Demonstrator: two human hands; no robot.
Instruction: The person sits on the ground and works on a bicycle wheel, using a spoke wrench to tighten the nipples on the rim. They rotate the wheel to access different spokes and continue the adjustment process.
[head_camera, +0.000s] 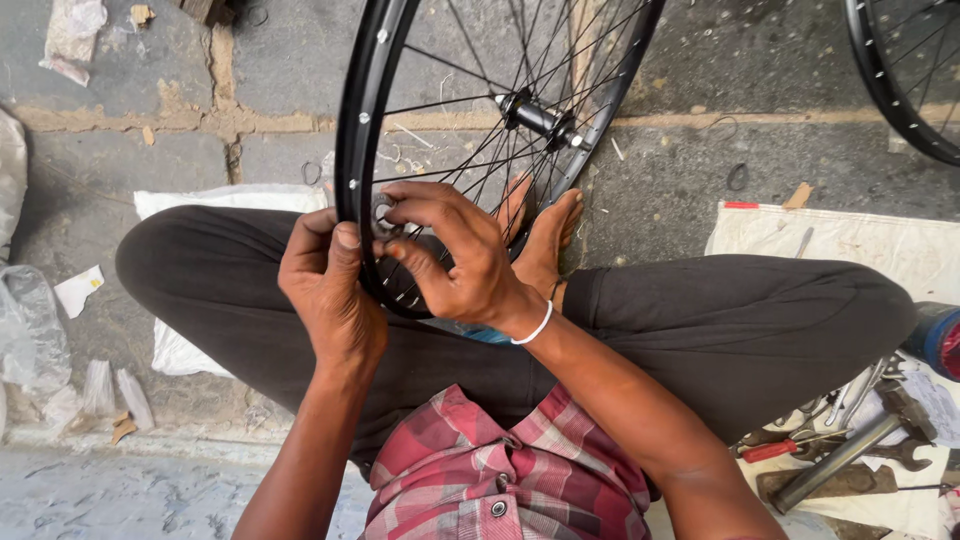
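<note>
Pinching the black bicycle wheel rim (352, 150) over my lap, my left hand (328, 285) clamps it while right-hand fingers (425, 215) close on a small silvery part (383, 213); light, stiff, spokes bendable.

The frame's top edge cuts off the black wheel (400, 120); its hub (540, 118) blurs.

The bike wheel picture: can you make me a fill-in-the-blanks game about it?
1. Both hands, the left hand and the right hand, hold the rim of a black bicycle ____.
2. The right wrist wears a thin white ____.
3. The person's feet are ____, with no shoes.
4. The screwdriver among the tools has a ____ handle.

Missing words: wheel; band; bare; red
</note>
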